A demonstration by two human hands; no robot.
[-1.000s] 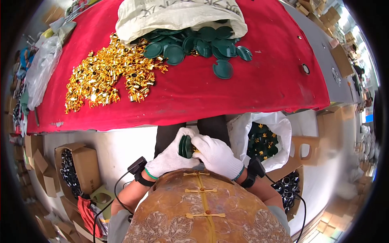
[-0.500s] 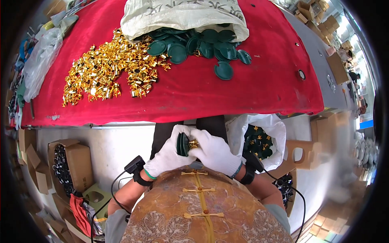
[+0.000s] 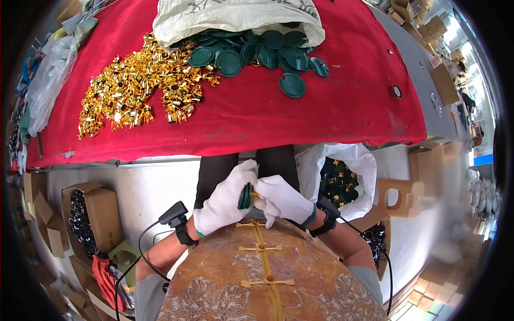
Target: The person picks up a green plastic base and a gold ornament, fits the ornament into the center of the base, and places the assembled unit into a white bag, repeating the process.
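Note:
Above my lap, my left hand [image 3: 226, 197], in a white knit glove, is closed round a small stack of dark green round discs [image 3: 245, 197] held on edge. Close against the stack is my right hand [image 3: 282, 197], gloved the same way, its fingers curled round shiny gold pieces [image 3: 256, 196], of which only a little shows. On the red-covered table, a large heap of gold pieces [image 3: 126, 88] lies at the left. More green discs [image 3: 229, 63] spill from a pale woven sack [image 3: 235, 24], and one notched disc [image 3: 292, 85] lies at their near edge.
Right of my legs stands a white bag [image 3: 365, 166] holding green discs with gold pieces on them. Cardboard boxes of dark parts [image 3: 80, 214] flank me on the floor. The red cloth [image 3: 235, 134] drapes over the table's near edge. Cables run from both wrists.
The green stack has turned so less of its face shows, and the gold pieces are more covered. My right fingers now bend downward. The whole view has shifted slightly.

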